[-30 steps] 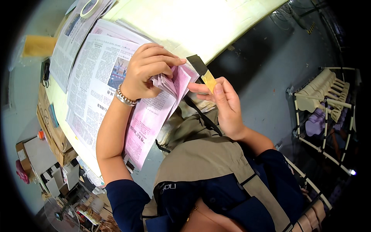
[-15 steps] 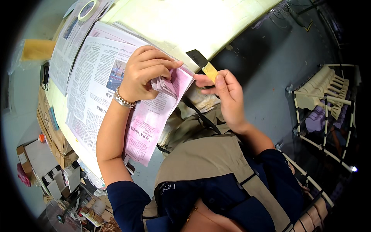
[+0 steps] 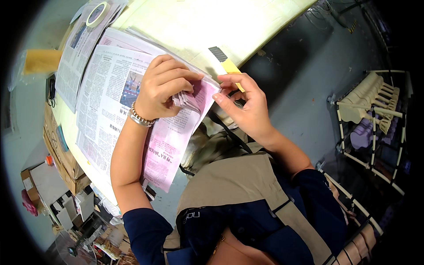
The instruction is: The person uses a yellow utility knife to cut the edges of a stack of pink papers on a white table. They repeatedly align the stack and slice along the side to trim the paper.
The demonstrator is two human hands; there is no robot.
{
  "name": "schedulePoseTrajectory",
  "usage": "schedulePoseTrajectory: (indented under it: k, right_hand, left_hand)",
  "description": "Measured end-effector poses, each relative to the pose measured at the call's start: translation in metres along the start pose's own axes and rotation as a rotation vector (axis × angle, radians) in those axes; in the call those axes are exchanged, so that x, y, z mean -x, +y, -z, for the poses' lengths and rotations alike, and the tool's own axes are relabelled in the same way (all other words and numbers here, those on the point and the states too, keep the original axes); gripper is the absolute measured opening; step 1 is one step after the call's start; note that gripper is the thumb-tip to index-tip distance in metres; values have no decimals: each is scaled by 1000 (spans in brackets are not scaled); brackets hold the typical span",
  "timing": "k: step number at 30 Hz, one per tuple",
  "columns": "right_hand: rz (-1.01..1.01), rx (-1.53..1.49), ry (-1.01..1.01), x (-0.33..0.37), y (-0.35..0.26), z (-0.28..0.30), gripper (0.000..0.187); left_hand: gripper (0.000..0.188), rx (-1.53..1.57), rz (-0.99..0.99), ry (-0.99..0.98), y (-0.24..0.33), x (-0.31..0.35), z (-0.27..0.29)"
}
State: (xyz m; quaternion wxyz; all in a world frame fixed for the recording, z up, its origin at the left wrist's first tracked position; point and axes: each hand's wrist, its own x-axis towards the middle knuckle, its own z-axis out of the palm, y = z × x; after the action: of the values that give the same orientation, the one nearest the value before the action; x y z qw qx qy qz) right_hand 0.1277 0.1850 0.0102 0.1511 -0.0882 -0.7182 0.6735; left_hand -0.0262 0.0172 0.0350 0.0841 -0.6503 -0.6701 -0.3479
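Observation:
My left hand (image 3: 165,86) is curled over a stack of newspaper sheets at the near edge of the table, gripping a folded bundle (image 3: 187,101). A pink newspaper sheet (image 3: 165,148) hangs from the stack over the edge. To its right, my right hand (image 3: 247,104) holds a snap-off cutter blade (image 3: 217,54) with a yellow wrapped handle (image 3: 230,68) between its fingers. The dark blade points up and left over the table. The thumb and fingertips of that hand meet at the corner of the pink sheet.
More newspapers (image 3: 117,84) cover the left of the pale table (image 3: 176,22), with a tape roll (image 3: 98,14) on top. Cardboard boxes (image 3: 59,143) stand left of the table. At the right is a pipe-frame rack (image 3: 371,110) with cream and purple items.
My right hand has moved up and left to the paper's corner, its thumb now at the sheet. The blade has shifted up and left with it. My left hand keeps its hold.

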Motion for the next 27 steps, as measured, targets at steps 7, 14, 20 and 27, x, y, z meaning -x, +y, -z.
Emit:
schedulePoseTrajectory:
  k: [7,14,20,27]
  right_hand:
    - [31,306,56,-10,1,-9,16]
    - [196,380,95,-19,15,-15,12]
    - [262,361,108,-21,21,-20,17]
    - [121,235,93,-20,21,-22,20]
  left_hand:
    - [25,-15,-19,22,1,-2,1]
    - [21,-36,-4,36,2,0,2]
    - [19,-60,-20,34,1,2,1]
    - [18,-69,-56,19,2,0,5]
